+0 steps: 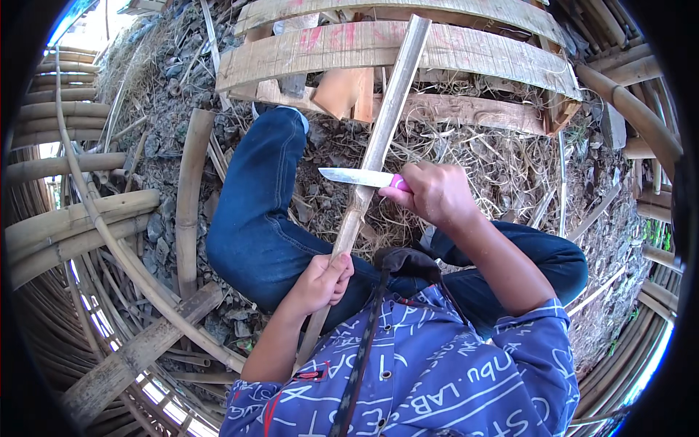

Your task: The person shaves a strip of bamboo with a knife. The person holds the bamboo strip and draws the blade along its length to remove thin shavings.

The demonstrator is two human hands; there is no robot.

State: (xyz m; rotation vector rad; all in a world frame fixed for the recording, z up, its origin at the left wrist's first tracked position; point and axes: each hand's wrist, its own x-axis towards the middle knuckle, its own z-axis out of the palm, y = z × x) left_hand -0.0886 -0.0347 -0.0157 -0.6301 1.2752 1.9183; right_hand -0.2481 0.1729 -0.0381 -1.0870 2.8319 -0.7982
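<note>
A split bamboo strip (392,102) slants from my lap up to the wooden pallet (320,49), its far end overlapping the top slats. My left hand (321,282) is wrapped round the strip's lower part, close to my body. In my closed right hand (438,193) is a knife (357,177) with a pink handle. Its blade points left and lies across the strip, above my left hand. Just below the blade the strip's surface looks rough and cut. Whether the edge is biting into the bamboo I cannot tell.
My bent legs in blue jeans (251,211) flank the strip. Bamboo poles (191,197) and a long curved cane (109,237) lie to the left. Dry shavings (480,171) and stones cover the ground. A bamboo pole (630,116) slants at the right.
</note>
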